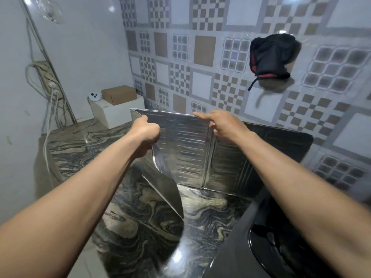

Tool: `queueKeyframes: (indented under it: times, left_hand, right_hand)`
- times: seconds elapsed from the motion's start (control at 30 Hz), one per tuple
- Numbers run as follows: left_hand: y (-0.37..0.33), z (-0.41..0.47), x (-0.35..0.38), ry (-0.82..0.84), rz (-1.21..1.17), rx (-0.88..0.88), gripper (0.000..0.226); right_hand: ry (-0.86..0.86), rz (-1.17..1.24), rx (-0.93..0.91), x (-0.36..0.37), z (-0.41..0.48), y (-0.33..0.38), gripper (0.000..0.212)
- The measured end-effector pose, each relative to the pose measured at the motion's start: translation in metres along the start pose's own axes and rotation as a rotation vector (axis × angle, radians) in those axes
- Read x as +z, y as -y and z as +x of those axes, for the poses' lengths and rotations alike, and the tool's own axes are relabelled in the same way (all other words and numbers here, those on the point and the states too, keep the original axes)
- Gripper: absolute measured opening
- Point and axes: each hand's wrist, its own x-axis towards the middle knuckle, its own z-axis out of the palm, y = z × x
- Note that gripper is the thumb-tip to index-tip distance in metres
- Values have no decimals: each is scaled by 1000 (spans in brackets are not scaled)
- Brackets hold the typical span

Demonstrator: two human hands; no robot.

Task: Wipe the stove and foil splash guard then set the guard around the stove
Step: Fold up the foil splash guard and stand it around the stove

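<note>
Shiny ribbed foil guard (pixel 188 145), glossy marbled stone counter (pixel 210 215), matt cardboard box (pixel 119 94).

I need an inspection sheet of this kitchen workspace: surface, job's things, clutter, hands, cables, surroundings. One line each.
Surface: marbled countertop, glossy.
Job's things: foil splash guard upright, panels unfolded; black stove at lower right, partly seen.
Clutter: cardboard box on white box; small white device.
Hands: left hand and right hand grip the guard's top edge.
Cables: white cord hangs from power strip.
Surroundings: patterned tiles; black cloth hanging on the wall.
</note>
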Motion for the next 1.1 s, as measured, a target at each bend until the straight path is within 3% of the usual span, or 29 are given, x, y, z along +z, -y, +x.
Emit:
queueKeyframes:
  times: [0.1, 0.23, 0.33, 0.47, 0.53, 0.67, 0.8, 0.93, 1.1]
  left_hand:
    - [-4, 4, -7, 90, 47, 17, 31]
    - [-10, 13, 1, 221, 6, 46, 50]
    - [-16, 22, 13, 327, -20, 58, 48]
    - [-18, 41, 29, 492, -70, 95, 85]
    - [-20, 50, 36, 539, -70, 109, 77]
    - [-26, 67, 46, 570, -34, 75, 101]
    - [-36, 74, 50, 655, 10, 47, 103]
    - [-55, 63, 74, 702, -29, 134, 90]
    - [-65, 51, 115, 850, -45, 132, 100]
  right_hand:
    - [-19, 8, 28, -7, 0, -20, 77]
    - [-44, -23, 78, -22, -4, -45, 85]
    - [-31, -59, 131, -28, -7, -65, 82]
    - [9, -129, 156, -23, -2, -80, 70]
    - [14, -128, 143, -15, 3, -80, 69]
    - [-52, -151, 141, -8, 5, -90, 72]
    - [-82, -159, 193, -18, -9, -113, 69]
    - [-100, -144, 276, -38, -39, -143, 66]
    - [-75, -132, 367, -60, -90, -171, 69]
